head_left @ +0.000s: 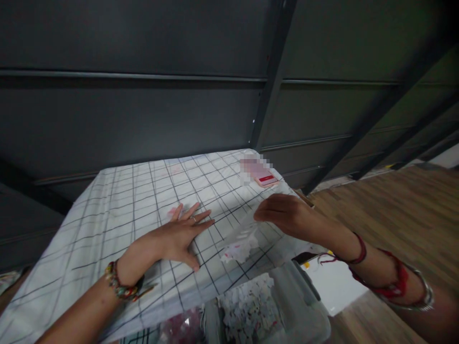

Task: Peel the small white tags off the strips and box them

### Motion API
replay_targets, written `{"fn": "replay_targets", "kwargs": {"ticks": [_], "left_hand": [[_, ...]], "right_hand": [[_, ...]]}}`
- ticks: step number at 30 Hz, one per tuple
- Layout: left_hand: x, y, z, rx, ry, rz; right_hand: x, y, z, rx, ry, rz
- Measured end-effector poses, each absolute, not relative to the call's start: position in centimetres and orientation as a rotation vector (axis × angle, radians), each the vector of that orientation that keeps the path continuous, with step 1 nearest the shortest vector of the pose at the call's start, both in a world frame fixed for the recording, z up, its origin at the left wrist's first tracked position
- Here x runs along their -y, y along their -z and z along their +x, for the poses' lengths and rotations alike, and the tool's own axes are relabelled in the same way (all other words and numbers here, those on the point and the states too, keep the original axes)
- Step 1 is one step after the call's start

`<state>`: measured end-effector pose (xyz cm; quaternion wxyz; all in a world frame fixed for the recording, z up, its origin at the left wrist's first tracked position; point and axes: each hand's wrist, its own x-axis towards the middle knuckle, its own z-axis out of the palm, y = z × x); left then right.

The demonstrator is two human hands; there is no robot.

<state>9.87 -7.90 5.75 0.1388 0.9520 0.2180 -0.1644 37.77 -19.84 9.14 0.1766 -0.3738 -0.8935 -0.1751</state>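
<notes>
My left hand (pixel 175 239) lies with its fingers spread on a white checked cloth (pixel 118 215) that covers the table. A small pink patch or piece (pixel 173 210) shows by its fingertips; I cannot tell which. My right hand (pixel 279 212) is closed in a pinch at the right of the table. From its fingers hangs a clear plastic bag (pixel 245 234), with white, ragged-edged pieces (pixel 239 251) marked in pink at its lower end. Below it, at the table's front edge, a translucent plastic box (pixel 304 306) contains many similar white pieces (pixel 249 306).
A phone (pixel 266 178), partly blurred out, lies at the table's far right corner. Clear wrapping with something pink (pixel 182 327) is beside the box. A white board or sheet (pixel 335 282) is low on the right, above the wooden floor (pixel 405 210). Dark panels (pixel 143 119) rise behind the table.
</notes>
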Motion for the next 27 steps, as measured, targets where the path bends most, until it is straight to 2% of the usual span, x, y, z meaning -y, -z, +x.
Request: {"fn": "replay_targets", "kwargs": {"ticks": [5, 17, 27], "left_hand": [[8.5, -6.0, 10.0, -0.592, 0.482, 2.714], [8.4, -5.5, 10.3, -0.635, 0.52, 2.737], [8.6, -5.8, 10.7, -0.685, 0.531, 2.72]], "right_hand": [[20.1, -9.0, 37.8, 2.484, 0.63, -1.291], [24.7, -9.1, 35.3, 2.469, 0.603, -1.128], [22.7, -8.2, 36.2, 2.615, 0.388, -1.022]]}}
